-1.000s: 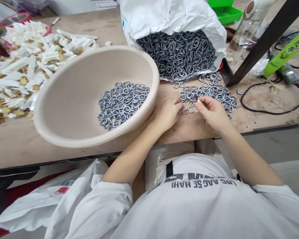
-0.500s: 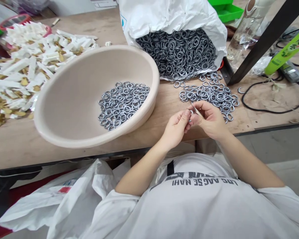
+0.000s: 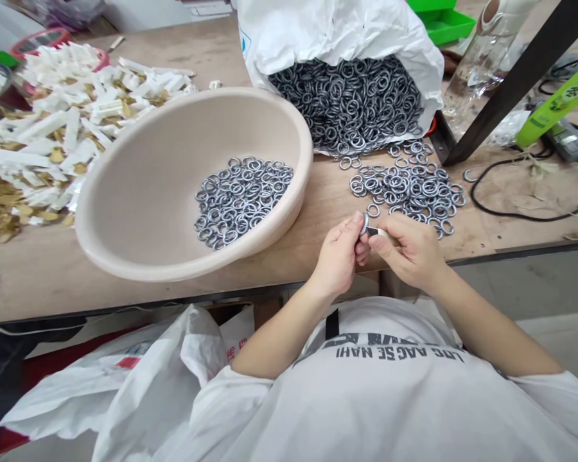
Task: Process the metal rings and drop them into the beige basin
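My left hand point(image 3: 337, 258) is closed, pinching a grey ring point(image 3: 365, 224) between thumb and fingers. My right hand point(image 3: 414, 250), also closed, grips a small knife point(image 3: 374, 231) with a dark blade and a pale handle mostly hidden in the fingers. The blade lies against or very close to the ring; exact contact is hard to make out. Just beyond both hands a loose pile of grey rings point(image 3: 409, 186) lies on the table. To the left stands a large beige basin point(image 3: 125, 212) with many more grey rings point(image 3: 243, 199) in it.
A white sack point(image 3: 337, 32) spills dark rings point(image 3: 351, 102) at the back. White and tan plastic pieces point(image 3: 72, 128) are heaped at far left. A dark metal post point(image 3: 515, 83) slants up on the right, near a black cable point(image 3: 525, 215) and a green tube point(image 3: 559, 102).
My right hand has turned, bringing the knife from pointing up and away to pointing left at the ring. One loose ring now shows just beyond my hands.
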### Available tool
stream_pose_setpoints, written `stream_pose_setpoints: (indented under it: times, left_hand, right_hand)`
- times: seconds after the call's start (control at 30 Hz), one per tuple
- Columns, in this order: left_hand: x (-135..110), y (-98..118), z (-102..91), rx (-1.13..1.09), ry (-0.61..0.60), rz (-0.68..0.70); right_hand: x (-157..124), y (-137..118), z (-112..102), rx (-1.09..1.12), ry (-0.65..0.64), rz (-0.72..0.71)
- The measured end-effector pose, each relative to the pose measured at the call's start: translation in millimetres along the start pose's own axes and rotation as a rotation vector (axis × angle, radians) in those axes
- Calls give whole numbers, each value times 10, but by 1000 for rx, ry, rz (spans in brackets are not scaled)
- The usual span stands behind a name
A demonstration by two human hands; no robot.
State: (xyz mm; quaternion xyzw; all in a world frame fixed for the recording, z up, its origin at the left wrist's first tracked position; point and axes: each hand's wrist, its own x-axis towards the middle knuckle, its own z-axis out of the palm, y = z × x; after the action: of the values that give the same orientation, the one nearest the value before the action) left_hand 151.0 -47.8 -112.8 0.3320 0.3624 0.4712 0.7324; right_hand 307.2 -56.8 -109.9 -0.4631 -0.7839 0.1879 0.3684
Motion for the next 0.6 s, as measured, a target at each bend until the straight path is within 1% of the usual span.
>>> stream_pose_setpoints:
  times: [0.13,0.2,0.23,0.3,0.37,0.4,0.43,0.53,0.6]
  left_hand:
    - [5,-32,4,15,22,0]
    - [-13,-42,4,11,12,3]
    - [-33,-46,1,18,-8,4]
    - [-91,-57,-22,67,-82,-7]
    - [-157,-74,-79,128,-152,-27]
    - [-185,-83,-122,149,-160,-36]
    - [-205,-90,-174,159,-145,-43]
    - [-218,-87,-351,159,-39,-48]
    - [-202,-55,-447,142,12,-38]
  right_hand:
    - [-11,-14,26,-64,-2,-26]
    - [5,21,24,-73,-15,-28]
    - [21,54,18,-71,-21,-8]
    - [76,146,1,-73,-9,87]
    - [154,249,-4,-140,16,198]
    - [196,292,7,-206,19,227]
    - [237,326,29,-289,4,230]
    - [341,374,138,-535,-95,190]
    - [389,379,195,-613,-145,203]
